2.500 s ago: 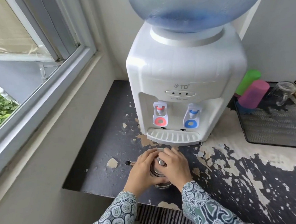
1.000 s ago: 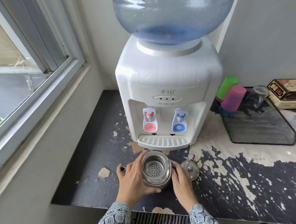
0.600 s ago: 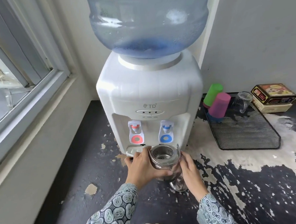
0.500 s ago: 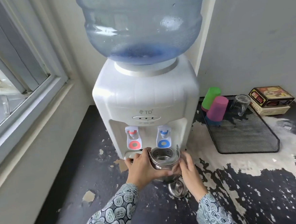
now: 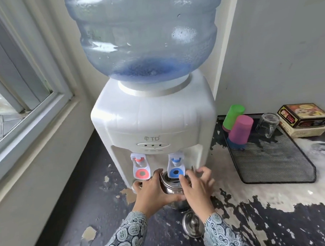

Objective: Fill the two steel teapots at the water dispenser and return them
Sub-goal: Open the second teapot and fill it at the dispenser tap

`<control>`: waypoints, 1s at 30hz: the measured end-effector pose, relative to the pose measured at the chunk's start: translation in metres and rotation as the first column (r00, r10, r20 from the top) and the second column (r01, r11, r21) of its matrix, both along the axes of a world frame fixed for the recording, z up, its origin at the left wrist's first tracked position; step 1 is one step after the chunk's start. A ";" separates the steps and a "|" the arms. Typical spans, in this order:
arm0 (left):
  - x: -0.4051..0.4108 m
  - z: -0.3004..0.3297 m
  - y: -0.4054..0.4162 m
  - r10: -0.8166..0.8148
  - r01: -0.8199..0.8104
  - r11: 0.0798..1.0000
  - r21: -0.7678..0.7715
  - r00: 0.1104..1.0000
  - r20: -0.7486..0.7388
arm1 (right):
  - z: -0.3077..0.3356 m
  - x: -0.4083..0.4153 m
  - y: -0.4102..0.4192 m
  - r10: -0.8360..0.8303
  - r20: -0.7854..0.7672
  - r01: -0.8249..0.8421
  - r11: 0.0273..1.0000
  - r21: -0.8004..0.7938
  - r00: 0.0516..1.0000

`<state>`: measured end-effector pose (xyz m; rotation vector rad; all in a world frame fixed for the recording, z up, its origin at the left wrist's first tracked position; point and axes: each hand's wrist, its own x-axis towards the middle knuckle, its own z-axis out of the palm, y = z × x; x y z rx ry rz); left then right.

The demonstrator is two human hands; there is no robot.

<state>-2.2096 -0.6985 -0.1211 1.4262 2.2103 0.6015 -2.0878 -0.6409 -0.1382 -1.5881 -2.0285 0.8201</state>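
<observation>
Under the blue tap (image 5: 176,172) of the water dispenser (image 5: 154,123), your left hand (image 5: 153,192) grips 1 open teapot (image 5: 172,187), while your right hand (image 5: 198,187) steadies it with fingers spread. Its lid (image 5: 193,226) lies on the desk (image 5: 261,221). No water is visibly flowing, so I judge filling barely begun; the second teapot is out of view.

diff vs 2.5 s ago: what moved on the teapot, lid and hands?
The lid came off the teapot and now lies on the counter. The teapot was lifted forward under the blue tap, left hand holding its side. The right hand has loosened, fingers spread beside it. Dispenser, mesh tray and cups unchanged.
</observation>
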 end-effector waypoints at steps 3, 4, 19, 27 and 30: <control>-0.003 -0.006 0.000 -0.007 0.006 1.000 -0.020 1.000 -0.021 | 0.001 0.003 -0.001 0.000 -0.041 -0.001 1.000 -0.029 0.999; -0.004 -0.008 0.000 -0.010 0.009 1.000 -0.026 0.999 -0.033 | 0.002 0.005 -0.001 0.013 -0.048 -0.014 1.000 -0.026 0.999; -0.007 -0.014 0.000 -0.009 0.008 0.998 -0.066 1.000 -0.018 | -0.013 0.025 -0.006 0.119 -0.376 -0.088 0.991 0.097 0.919; -0.014 -0.017 0.000 -0.034 0.034 0.997 -0.068 0.999 -0.006 | -0.022 0.020 -0.008 0.151 -0.383 -0.180 0.983 -0.039 0.911; -0.015 -0.018 0.001 -0.047 0.046 0.996 -0.075 0.999 -0.007 | -0.024 0.018 -0.007 0.137 -0.404 -0.167 0.985 -0.040 0.905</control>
